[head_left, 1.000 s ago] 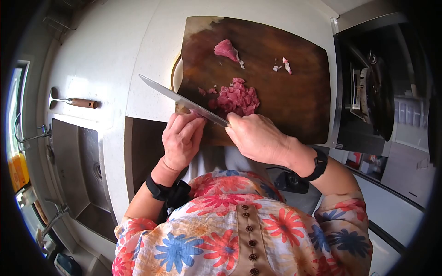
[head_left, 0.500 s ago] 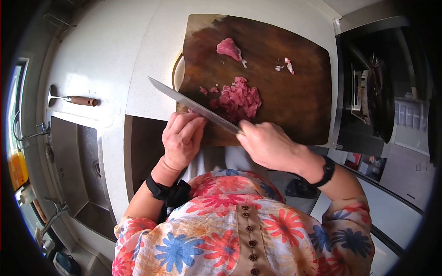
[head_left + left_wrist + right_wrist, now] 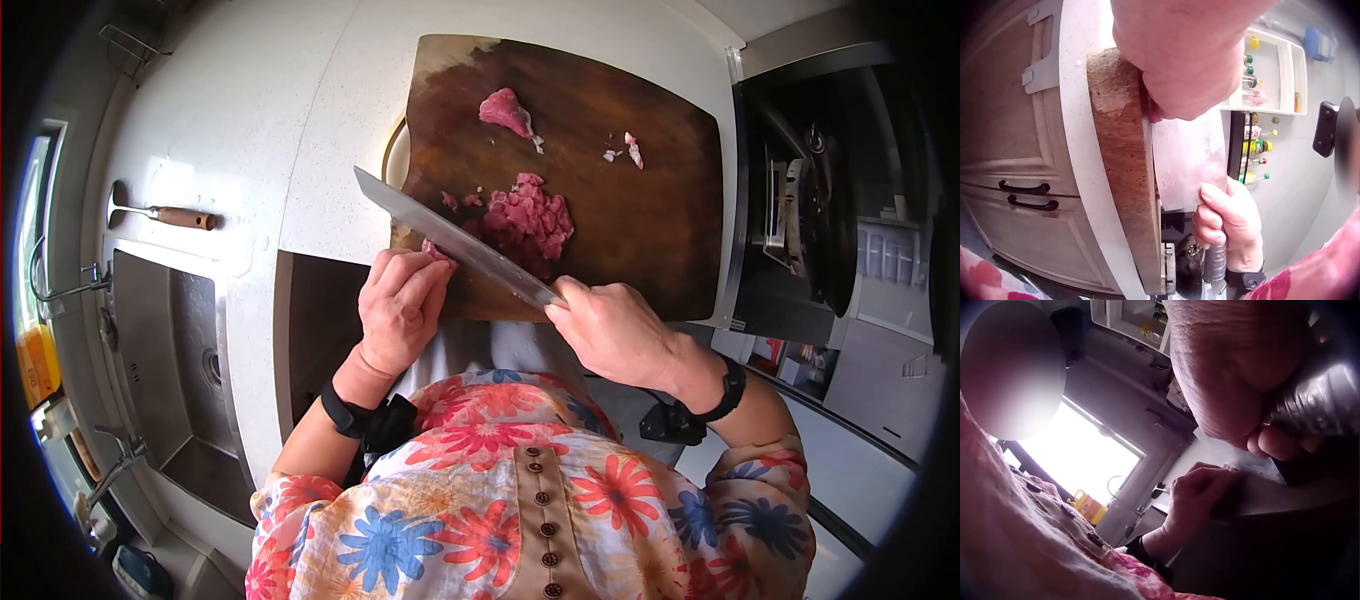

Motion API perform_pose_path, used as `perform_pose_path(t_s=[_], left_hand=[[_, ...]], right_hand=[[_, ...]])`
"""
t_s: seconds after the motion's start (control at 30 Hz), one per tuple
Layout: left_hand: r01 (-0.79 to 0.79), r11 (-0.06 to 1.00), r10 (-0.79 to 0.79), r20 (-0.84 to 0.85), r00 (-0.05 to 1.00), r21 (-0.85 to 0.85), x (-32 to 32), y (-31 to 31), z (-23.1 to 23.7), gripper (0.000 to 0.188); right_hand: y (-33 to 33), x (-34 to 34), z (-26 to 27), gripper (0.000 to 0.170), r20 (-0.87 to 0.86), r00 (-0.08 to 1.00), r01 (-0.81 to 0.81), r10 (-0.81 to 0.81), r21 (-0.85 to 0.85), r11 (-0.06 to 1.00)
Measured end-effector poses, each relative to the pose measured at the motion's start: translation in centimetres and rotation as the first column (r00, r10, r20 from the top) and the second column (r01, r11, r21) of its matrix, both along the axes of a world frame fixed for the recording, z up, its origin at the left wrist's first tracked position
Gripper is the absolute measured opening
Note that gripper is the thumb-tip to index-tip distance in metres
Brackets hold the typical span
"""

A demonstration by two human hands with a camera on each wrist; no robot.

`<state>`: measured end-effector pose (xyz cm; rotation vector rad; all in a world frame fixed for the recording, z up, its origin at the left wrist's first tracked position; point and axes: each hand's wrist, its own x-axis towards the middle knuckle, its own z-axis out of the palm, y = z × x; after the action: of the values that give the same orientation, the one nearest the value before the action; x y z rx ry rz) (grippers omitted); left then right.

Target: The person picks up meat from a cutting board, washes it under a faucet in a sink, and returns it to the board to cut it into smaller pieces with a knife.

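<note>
In the head view the right hand (image 3: 622, 330) grips the handle of a wide-bladed knife (image 3: 460, 243), whose blade slants up and left over the near edge of the wooden cutting board (image 3: 640, 230). The left hand (image 3: 402, 308), fingers bent, pinches a small piece of meat (image 3: 437, 254) at the board's near left edge, beside the blade. A pile of chopped meat (image 3: 530, 218) lies just beyond the knife. Farther back sits a larger chunk of meat (image 3: 506, 110). The left wrist view shows the blade (image 3: 1188, 156) upright beside the left hand (image 3: 1179, 56), with the right hand (image 3: 1235, 219) round its ridged handle.
White scraps (image 3: 634, 150) lie on the board's right part. A pale round dish rim (image 3: 397, 160) shows from under its left edge. A wooden-handled tool (image 3: 180, 217) lies on the counter above the sink (image 3: 190, 370). A stove (image 3: 800, 210) stands at the right.
The right hand and knife have moved to the right, uncovering more of the piece at the left fingers. The left hand has stayed nearly in place, still pinching.
</note>
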<state>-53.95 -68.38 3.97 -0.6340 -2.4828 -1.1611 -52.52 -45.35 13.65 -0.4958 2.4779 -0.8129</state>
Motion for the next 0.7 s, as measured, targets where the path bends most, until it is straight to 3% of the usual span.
perform_pose_path(t_s=[0.07, 0.2, 0.27, 0.37, 0.47, 0.7], left_hand=[[-0.001, 1.0, 0.001, 0.005, 1.0, 0.0, 0.0, 0.0, -0.1, 0.021], [0.005, 1.0, -0.005, -0.001, 1.0, -0.01, 0.0, -0.2, 0.0, 0.021], [0.01, 1.0, -0.01, -0.01, 1.0, -0.016, 0.0, 0.1, 0.1, 0.021], [0.025, 0.999, -0.025, -0.002, 1.0, -0.036, 0.2, -0.4, 0.2, 0.021], [0.035, 0.999, -0.036, -0.015, 0.999, -0.021, 0.1, -0.2, -0.1, 0.022], [0.042, 0.999, -0.042, -0.027, 0.999, 0.002, 0.1, -0.2, -0.1, 0.02]], right_hand=[[-0.1, 0.1, 0.6, 0.019, 0.083, 0.996, 0.008, -0.012, 0.045, 0.999], [-1.3, -0.7, -0.5, 0.018, 0.086, 0.996, -0.014, 0.013, 0.017, 1.0], [-3.0, -1.9, -2.0, 0.017, -0.033, 0.999, -0.014, 0.011, -0.071, 0.997], [-4.1, -2.5, -2.4, 0.018, -0.108, 0.994, -0.02, 0.016, -0.034, 0.999], [-2.7, -2.6, -1.9, 0.018, 0.027, 1.0, 0.007, -0.007, -0.019, 1.0], [-0.9, -1.7, -1.0, 0.018, -0.052, 0.998, 0.041, -0.041, 0.007, 0.999]])
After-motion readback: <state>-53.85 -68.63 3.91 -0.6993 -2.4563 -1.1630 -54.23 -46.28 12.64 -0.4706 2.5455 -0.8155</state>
